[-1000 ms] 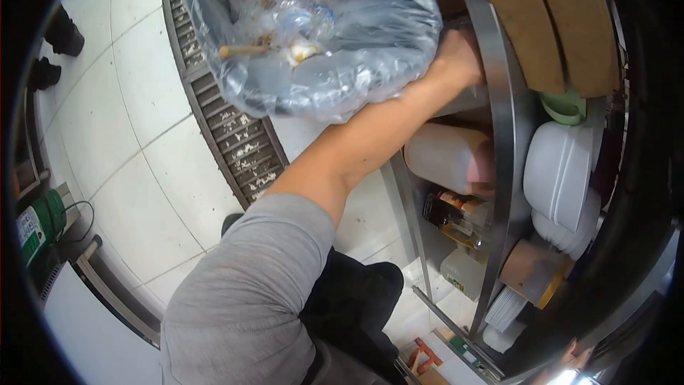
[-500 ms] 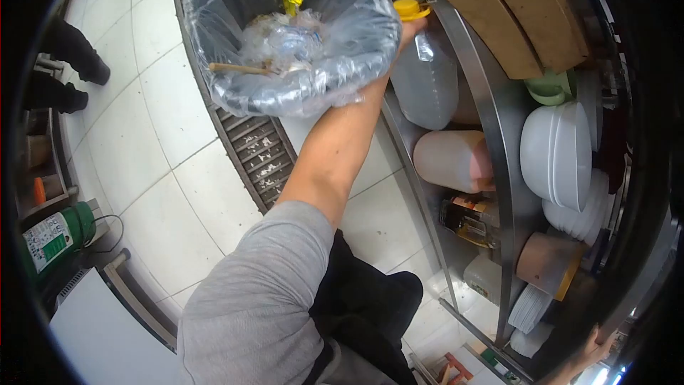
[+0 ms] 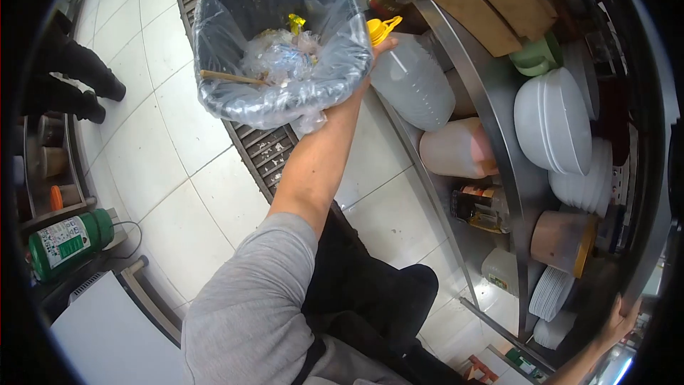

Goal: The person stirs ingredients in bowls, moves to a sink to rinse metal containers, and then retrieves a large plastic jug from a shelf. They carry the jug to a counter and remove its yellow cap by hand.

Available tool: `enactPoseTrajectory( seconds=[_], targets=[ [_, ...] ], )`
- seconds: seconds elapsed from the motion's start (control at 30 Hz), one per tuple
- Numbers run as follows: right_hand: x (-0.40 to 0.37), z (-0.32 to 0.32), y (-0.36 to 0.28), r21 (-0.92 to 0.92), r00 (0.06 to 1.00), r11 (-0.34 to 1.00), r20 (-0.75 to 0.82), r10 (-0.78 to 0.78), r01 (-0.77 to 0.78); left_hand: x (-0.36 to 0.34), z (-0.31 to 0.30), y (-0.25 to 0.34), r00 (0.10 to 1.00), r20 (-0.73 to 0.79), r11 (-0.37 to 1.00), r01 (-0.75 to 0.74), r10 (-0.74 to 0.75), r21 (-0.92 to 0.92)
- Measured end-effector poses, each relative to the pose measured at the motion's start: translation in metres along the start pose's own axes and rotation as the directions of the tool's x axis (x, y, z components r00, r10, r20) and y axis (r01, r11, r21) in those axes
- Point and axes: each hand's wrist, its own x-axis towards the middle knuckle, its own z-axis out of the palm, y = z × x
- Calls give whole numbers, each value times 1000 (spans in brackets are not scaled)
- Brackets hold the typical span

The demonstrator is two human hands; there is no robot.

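Beside the bin, in the head view, the person's left hand has drawn a clear jug forward from the low steel shelf. A second ago that hand was buried deep in the rack to the bin's right. Half a second ago the jug's yellow cap had only just come into sight. Now the jug leans with its cap just beside the bin's rim, and by the look of it the pull-out is nearly done. The hand is closed about the jug's neck, with the thumb showing and the fingers hidden behind the bin's bag. The right hand, far to the bin's lower right and not in frame a second ago, lies on the counter edge; whether it grips cannot be told.

The bin is lined with a clear bag and holds scraps and a wooden stick. It stands over a floor grate set in pale tiles. Right of the bin, the shelf carries a cloudy tub, a bottle, stacked white bowls and plates, with cardboard to the bin's upper right. Left of the bin stand another person's dark shoes, and to its lower left is a green cylinder.
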Motion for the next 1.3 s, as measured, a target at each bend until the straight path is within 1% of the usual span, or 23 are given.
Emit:
enactPoseTrajectory(
  seconds=[0.07,0.13,0.17,0.2,0.27,0.3,0.37,0.4,0.43,0.47,0.5,0.53,0.6,0.67,0.73,0.8,0.83,0.93,1.0,1.07,1.17,1.23,1.3],
  targets=[
    [2,6,11,-4,999,999,-4,-40,40,-2,-8,-15,999,51,999,-8,10,-39],
    [4,13,20,108,996,990,-21,-85,87,-11,-6,-10,991,133,994,30,-16,-107],
    [4,18,23,131,985,978,-83,-154,164,-18,0,-2,988,135,997,-65,69,-37],
    [3,20,26,138,988,980,-83,-133,144,-23,6,7,985,153,997,-72,76,-30],
    [3,23,37,189,990,972,-31,-134,138,-34,20,22,843,447,890,-415,298,190],
    [2,22,35,196,993,974,-33,-112,116,-55,34,41,828,497,785,-481,261,390],
    [11,24,23,196,974,955,1,-226,221,-80,41,40,696,607,621,-681,383,389],
    [6,24,26,213,978,956,-10,-206,204,-92,36,43,635,629,549,-751,448,367],
    [-12,28,26,225,981,955,-47,-189,194,-101,27,69,603,671,531,-771,431,352],
    [-3,28,29,215,974,951,-63,-216,224,-118,22,82,612,683,547,-756,398,359],
    [16,-34,-81,134,926,926,-192,-325,352,-128,26,97,573,734,526,-777,365,346],
    [15,-27,-71,157,926,922,-197,-322,354,-135,26,109,578,744,557,-758,335,338],
    [4,-12,-41,273,958,921,0,-288,277,-149,21,144,647,737,593,-676,193,438],
    [4,-11,-34,255,951,922,21,-308,293,-160,15,188,599,787,693,-629,144,352],
    [2,-17,-51,511,980,850,64,-188,130,-180,11,234,570,818,685,-626,77,371],
    [6,-24,-59,524,983,851,149,-104,11,-198,3,285,547,837,721,-576,-11,385],
    [8,-26,-57,522,979,849,120,-164,78,-207,-1,310,562,827,738,-551,-16,389],
    [13,-38,-67,594,962,804,224,-156,-8,-230,-19,399,555,832,762,-532,-16,369],
    [15,-50,-66,594,931,804,287,-226,12,-246,-26,464,568,823,748,-549,7,373],
    [28,-83,-73,557,840,825,490,-232,-97,-258,-35,524,587,810,735,-546,-8,402],
    [11,-48,-52,538,805,842,518,-290,-42,-270,-49,616,671,742,695,-536,6,479],
    [31,-120,-91,506,714,834,665,-217,-218,-275,-53,678,724,690,655,-517,-8,551],
    [16,-140,-113,572,740,784,630,-234,-240,-279,-62,726,795,605,583,-470,-47,663]
  ],
)
